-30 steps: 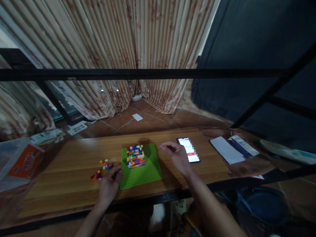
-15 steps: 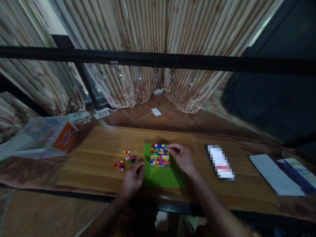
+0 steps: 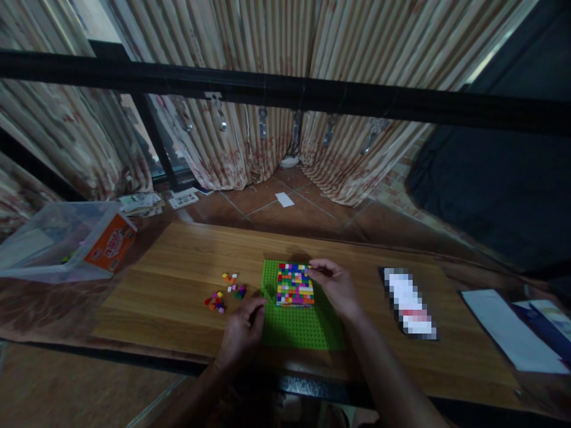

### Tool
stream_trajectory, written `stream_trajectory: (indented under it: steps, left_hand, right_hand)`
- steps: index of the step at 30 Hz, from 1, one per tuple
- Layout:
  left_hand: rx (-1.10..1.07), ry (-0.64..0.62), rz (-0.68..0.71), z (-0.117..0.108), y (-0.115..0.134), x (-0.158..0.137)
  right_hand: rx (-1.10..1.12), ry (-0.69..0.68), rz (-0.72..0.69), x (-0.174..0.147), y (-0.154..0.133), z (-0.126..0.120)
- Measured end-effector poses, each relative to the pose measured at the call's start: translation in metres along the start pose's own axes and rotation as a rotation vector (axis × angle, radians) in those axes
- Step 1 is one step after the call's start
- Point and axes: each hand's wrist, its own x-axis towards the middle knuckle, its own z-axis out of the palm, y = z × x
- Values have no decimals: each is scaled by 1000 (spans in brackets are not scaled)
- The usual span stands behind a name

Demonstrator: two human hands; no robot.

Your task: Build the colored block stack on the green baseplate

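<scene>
A block of many-coloured toy bricks point(image 3: 295, 286) stands on a green studded baseplate point(image 3: 303, 331), towards its far side. At the block's far right corner is my right hand point(image 3: 335, 287), thumb and forefinger pinched together; whatever lies between the tips is too small to make out. My left hand point(image 3: 243, 326) rests by the baseplate's left edge with its fingers curled and pressed together, and their contents are hidden. Loose toy bricks point(image 3: 216, 301) in several colours lie on the wooden table just left of that hand, with more bricks point(image 3: 230, 277) farther back.
A phone-shaped object point(image 3: 409, 304), blurred out, lies on the table point(image 3: 178, 255) to the right. White paper point(image 3: 502, 327) is at the far right. A clear plastic bin point(image 3: 57, 238) with an orange label stands at the left. A dark bar point(image 3: 267, 85) crosses before the curtains.
The view has shifted slightly, so the table items sit lower. My right hand stays at the block's far right corner, and my left hand stays by the baseplate's left edge.
</scene>
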Motion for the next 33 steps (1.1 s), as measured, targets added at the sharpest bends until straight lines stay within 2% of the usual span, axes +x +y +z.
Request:
stream_trajectory:
  steps: [9,20,25,33]
  left_hand:
    - [-12,-6,-35,0,3,0]
    - [1,-17,-29,0,4,0]
    - [-8,-18,-20,0,4,-2]
    - [42,-19,2,3,5,-7]
  right_hand:
    - [140,-57,189,1,2,3]
    - [143,-46,147,-1,5,5]
    - [162,-87,171,-5,4,0]
    - [-23,46,114,-10,8,-25]
